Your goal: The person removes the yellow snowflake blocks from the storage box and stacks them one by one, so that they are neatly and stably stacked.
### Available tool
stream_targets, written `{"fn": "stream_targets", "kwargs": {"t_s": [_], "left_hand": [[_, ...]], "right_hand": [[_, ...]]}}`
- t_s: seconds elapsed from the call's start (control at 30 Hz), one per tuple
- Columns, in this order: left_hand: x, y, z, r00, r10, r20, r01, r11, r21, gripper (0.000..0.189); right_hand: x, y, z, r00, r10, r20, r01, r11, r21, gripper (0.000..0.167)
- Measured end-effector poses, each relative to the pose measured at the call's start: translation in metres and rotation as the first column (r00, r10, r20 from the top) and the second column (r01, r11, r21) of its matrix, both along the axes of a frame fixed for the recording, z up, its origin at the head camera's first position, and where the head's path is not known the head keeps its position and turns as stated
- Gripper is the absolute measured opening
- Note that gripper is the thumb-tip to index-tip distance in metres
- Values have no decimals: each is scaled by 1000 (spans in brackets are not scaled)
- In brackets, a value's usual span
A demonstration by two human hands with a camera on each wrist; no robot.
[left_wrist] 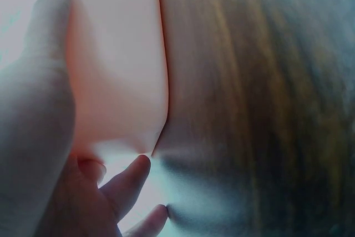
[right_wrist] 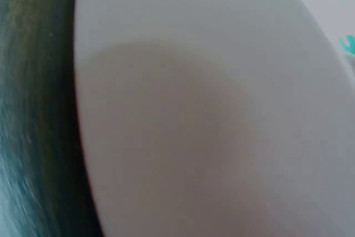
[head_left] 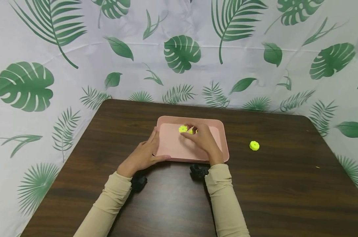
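A shallow pink tray (head_left: 174, 148) lies on the table. In the head view my left hand (head_left: 143, 152) rests against its front left corner, fingers straight along the left side and thumb along the front edge. The left wrist view shows that hand's fingers (left_wrist: 126, 184) spread at the tray corner. Over the tray's inside, my right hand (head_left: 203, 136) pinches a small bright yellow piece (head_left: 190, 131), partly hidden by the fingers. Just left of the fingertips is a yellow flower-shaped piece (head_left: 183, 128). The right wrist view is filled by the tray wall (right_wrist: 183, 126), without the hand.
Right of the tray, another yellow piece with a scalloped rim (head_left: 254, 145) sits on the dark wood table (head_left: 285, 184). Black wrist devices (head_left: 199, 171) are strapped under both wrists. A white cloth with green leaves (head_left: 155, 26) hangs behind the table.
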State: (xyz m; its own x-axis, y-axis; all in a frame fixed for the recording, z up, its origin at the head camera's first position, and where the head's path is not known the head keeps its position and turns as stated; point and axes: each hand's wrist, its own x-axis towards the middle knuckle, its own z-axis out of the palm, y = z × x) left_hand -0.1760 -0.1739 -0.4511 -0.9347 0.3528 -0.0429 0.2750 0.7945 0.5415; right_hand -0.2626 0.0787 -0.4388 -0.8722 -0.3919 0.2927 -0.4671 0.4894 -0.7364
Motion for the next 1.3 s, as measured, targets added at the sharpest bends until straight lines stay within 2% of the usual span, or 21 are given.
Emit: {"fn": "stream_targets", "kwargs": {"t_s": [0.13, 0.27, 0.37, 0.57, 0.77, 0.93, 1.1, 1.3], "left_hand": [[0, 0, 0, 1000, 0, -2, 0, 1000, 5, 114], [0, 0, -1, 1000, -4, -11, 4, 1000, 9, 113], [0, 0, -1, 1000, -6, -16, 6, 1000, 17, 113], [1, 0, -2, 1000, -5, -15, 6, 1000, 29, 113], [1, 1, 0, 1000, -7, -20, 8, 1000, 22, 112], [1, 0, 2, 1000, -10, -18, 11, 1000, 24, 111], [0, 0, 2, 1000, -15, -11, 15, 1000, 21, 111], [0, 0, 1, 1000, -14, -18, 14, 1000, 9, 111]], "right_hand": [[2, 10, 4, 1000, -20, -12, 20, 1000, -10, 28], [3, 26, 8, 995, -45, -90, 45, 999, -5, 30], [4, 38, 11, 991, -76, -107, 75, 997, -10, 31], [7, 65, 12, 990, -143, 4, 143, 990, -11, 36], [9, 94, 10, 980, -197, 4, 197, 980, 0, 36], [7, 119, 9, 966, -259, -15, 259, 966, 0, 33], [7, 146, 9, 944, -327, -42, 328, 944, 39, 34], [15, 183, 6, 919, -392, -47, 395, 915, 86, 38]]}}
